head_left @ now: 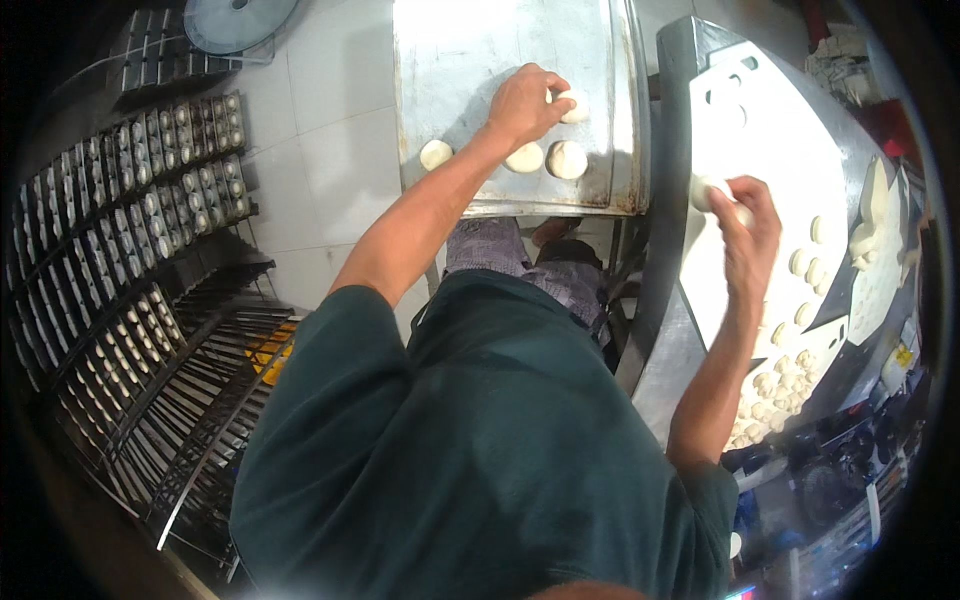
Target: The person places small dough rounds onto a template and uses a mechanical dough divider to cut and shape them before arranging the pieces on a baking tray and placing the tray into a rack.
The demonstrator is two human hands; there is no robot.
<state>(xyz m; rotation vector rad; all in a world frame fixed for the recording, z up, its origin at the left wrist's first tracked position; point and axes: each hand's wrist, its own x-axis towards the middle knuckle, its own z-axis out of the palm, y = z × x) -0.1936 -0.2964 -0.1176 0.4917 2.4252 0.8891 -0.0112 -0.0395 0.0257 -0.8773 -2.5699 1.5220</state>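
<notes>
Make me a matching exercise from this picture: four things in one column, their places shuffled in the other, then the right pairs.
Things
1. Left hand
2. Right hand
3. Rack of loaded trays
4. Cluster of small dough pieces

Places
A. At the far left of the picture
B. Right of the right forearm, toward the lower right
C. Over the metal tray
D. Over the large white board, with a dough round at its fingers

Right pairs: 1-C, 2-D, 3-A, 4-B
</notes>
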